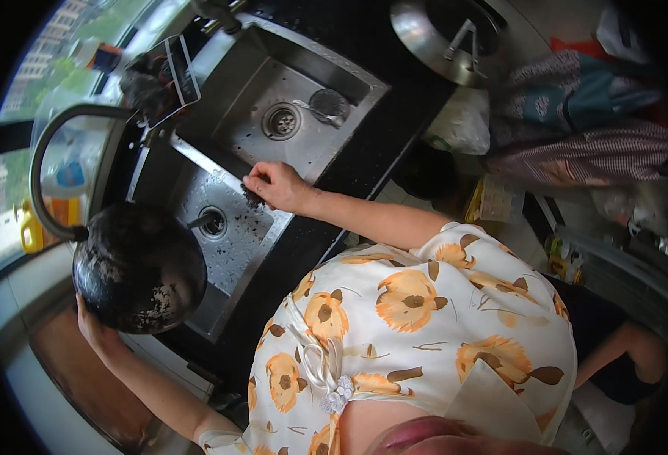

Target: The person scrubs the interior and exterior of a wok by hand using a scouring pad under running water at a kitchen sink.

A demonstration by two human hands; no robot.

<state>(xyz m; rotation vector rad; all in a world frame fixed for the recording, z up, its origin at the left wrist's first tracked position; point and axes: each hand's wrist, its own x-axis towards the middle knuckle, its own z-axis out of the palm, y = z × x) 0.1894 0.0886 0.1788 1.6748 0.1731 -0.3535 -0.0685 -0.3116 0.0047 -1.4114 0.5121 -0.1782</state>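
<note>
My left hand grips the lower rim of a round, blackened pan, tilted with its scorched, patchy underside showing; most of the fingers are hidden behind it. A short dark rod sticks out beside the pan over the near basin's drain. My right hand pinches a dark, crumpled scouring pad over the basin's edge near the divider. Dark specks and water drops lie in the near steel basin. A curved grey faucet hose reaches the pan's far side.
The far basin holds a round mesh strainer. A wire rack with dark things stands behind the sink. A steel lid is on the black counter. Bottles line the window; hanging aprons and bags are at right.
</note>
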